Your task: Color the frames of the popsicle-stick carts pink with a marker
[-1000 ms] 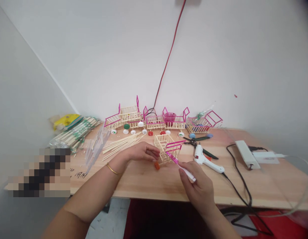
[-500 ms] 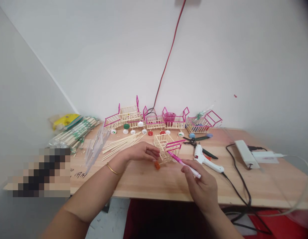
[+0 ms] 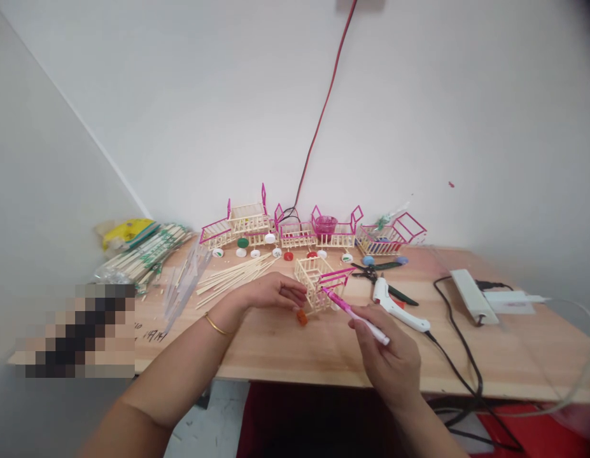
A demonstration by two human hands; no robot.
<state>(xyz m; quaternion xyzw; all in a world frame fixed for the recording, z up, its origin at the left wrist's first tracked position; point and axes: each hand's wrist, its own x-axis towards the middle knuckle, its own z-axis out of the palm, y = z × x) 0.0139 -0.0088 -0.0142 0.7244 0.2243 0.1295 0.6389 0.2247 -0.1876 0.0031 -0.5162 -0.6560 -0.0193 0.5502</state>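
A small cart (image 3: 310, 275) built of thin wooden sticks stands on the table in front of me, its handle frame coloured pink. My left hand (image 3: 275, 291) steadies it from the left, fingers curved against its side; the exact fingertip contact is partly hidden. An orange bottle-cap wheel (image 3: 301, 317) sits just under those fingertips. In my right hand (image 3: 389, 353) is a white and pink marker (image 3: 366, 323), gripped between thumb and fingers. The marker's pink end reaches the cart's frame, near the pink sticks.
Behind stand several similar stick carts (image 3: 297, 236) with cap wheels, one holding a pink-stained cup (image 3: 325, 225). Loose sticks (image 3: 232, 275), glue sticks (image 3: 187, 280) and bagged sticks (image 3: 151, 257) lie left. Right are pliers (image 3: 402, 295), a glue gun (image 3: 400, 312) and a power strip (image 3: 472, 296).
My right hand and the back end of the marker have shifted slightly right and down. The left hand and the cart look almost still.
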